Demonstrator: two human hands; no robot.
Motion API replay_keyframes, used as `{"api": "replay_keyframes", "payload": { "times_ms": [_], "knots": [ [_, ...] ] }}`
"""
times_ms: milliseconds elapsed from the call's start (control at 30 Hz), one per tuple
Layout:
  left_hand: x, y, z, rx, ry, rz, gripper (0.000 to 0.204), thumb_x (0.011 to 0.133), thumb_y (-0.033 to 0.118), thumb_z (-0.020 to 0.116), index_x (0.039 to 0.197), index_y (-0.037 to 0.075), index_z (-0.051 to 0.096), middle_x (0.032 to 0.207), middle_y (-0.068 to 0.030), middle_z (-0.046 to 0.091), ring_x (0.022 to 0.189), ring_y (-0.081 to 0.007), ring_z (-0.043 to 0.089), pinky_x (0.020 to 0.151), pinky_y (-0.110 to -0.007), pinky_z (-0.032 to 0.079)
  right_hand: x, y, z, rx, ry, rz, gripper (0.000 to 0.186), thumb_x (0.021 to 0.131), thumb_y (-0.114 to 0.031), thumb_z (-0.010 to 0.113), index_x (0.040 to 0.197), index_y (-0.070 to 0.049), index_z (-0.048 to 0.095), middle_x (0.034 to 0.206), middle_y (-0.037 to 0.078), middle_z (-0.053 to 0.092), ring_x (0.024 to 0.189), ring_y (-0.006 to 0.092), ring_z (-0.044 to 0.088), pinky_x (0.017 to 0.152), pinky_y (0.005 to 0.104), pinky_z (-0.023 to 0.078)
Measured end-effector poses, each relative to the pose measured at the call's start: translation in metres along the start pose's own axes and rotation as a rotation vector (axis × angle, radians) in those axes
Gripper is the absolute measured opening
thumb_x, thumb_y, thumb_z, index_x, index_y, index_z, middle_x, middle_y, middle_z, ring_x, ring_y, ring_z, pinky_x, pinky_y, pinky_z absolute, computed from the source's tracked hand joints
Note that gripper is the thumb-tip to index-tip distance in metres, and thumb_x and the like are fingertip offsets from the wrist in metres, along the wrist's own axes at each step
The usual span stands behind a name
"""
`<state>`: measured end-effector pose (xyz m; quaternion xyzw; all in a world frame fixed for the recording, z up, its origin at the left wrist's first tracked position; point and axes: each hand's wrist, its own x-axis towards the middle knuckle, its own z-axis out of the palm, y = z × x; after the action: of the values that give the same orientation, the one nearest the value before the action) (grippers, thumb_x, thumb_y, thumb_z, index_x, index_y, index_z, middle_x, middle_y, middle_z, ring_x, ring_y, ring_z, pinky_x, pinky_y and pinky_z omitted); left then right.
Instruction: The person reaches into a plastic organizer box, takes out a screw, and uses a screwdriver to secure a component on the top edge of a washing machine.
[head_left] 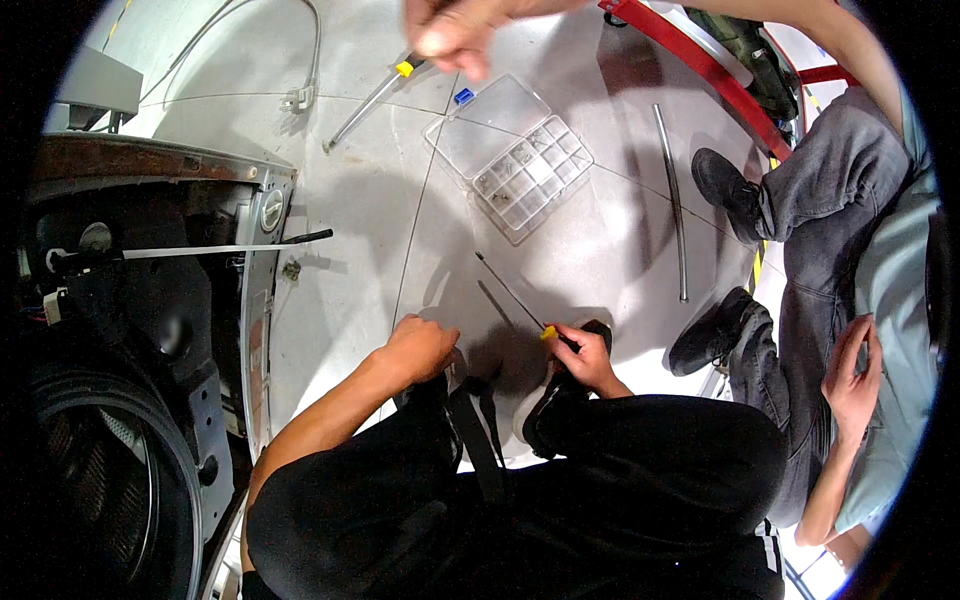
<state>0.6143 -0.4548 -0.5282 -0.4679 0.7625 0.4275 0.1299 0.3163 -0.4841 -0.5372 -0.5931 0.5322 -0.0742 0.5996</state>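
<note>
My right hand (592, 362) grips a screwdriver (512, 292) by its handle, near my right shoe. Its thin dark shaft points forward and left over the floor, and a yellow band shows at the handle. Curled fingers close my left hand (424, 346) above my left shoe; whatever they hold, if anything, is hidden. At the top, a co-worker's hand (455, 35) is blurred around a second, longer screwdriver (368, 108) with a yellow band. Ahead of my hands lies an open clear plastic compartment box (532, 172), with small parts in some cells.
On the left stands an opened washing machine (262, 330), its drum exposed and a white rod with a black end (225, 249) jutting out. A metal tube (672, 200) lies on the floor. The co-worker sits at right beside a red frame (700, 75). A plug (298, 98) lies far left.
</note>
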Motion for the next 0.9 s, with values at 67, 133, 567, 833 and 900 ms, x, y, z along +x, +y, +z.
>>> {"api": "replay_keyframes", "payload": {
  "times_ms": [67,133,567,833,900],
  "knots": [
    [0.0,0.0,0.0,-0.005,0.012,0.001,0.026,0.081,0.03,0.059,0.089,0.006,0.056,0.068,-0.0161,0.062,0.068,-0.0364,0.061,0.064,-0.045,0.047,0.0,0.007,0.001,0.01,0.01,0.008,0.03,0.084,-0.017,0.062,0.108,0.002,0.06,0.085,0.009,0.067,0.075,0.0096,0.06,0.07,0.0245,0.047],
    [0.001,0.0,0.0,-0.003,-0.006,-0.001,0.026,0.08,0.03,0.059,0.09,0.005,0.056,0.068,-0.0162,0.062,0.069,-0.0365,0.061,0.064,-0.045,0.047,-0.001,0.009,0.002,0.07,-0.009,0.105,0.028,0.083,-0.017,0.062,0.104,0.002,0.062,0.085,0.011,0.068,0.075,0.011,0.061,0.069,0.0252,0.047],
    [-0.001,-0.003,0.004,0.042,0.023,0.059,0.029,0.078,0.032,0.061,0.089,0.005,0.057,0.07,-0.0148,0.063,0.068,-0.0344,0.062,0.062,-0.045,0.048,-0.003,0.007,0.002,-0.099,0.035,-0.055,0.029,0.083,-0.019,0.064,0.101,0.003,0.063,0.087,0.015,0.067,0.078,0.0127,0.064,0.069,0.0253,0.048],
    [0.002,-0.005,0.009,0.011,0.013,0.021,0.026,0.079,0.032,0.059,0.088,0.007,0.058,0.067,-0.0163,0.061,0.066,-0.0363,0.061,0.061,-0.045,0.048,0.001,0.006,0.002,-0.045,0.026,-0.075,0.027,0.083,-0.017,0.064,0.1,0.004,0.062,0.081,0.013,0.067,0.07,0.0091,0.059,0.065,0.0241,0.046],
    [0.001,-0.005,0.006,0.0,0.024,0.018,0.026,0.08,0.031,0.058,0.089,0.007,0.058,0.067,-0.0167,0.061,0.066,-0.0368,0.06,0.061,-0.045,0.047,-0.001,0.002,0.003,-0.005,0.035,-0.019,0.027,0.083,-0.017,0.064,0.1,0.004,0.063,0.08,0.013,0.067,0.069,0.009,0.059,0.064,0.0237,0.046]
  ]
}}
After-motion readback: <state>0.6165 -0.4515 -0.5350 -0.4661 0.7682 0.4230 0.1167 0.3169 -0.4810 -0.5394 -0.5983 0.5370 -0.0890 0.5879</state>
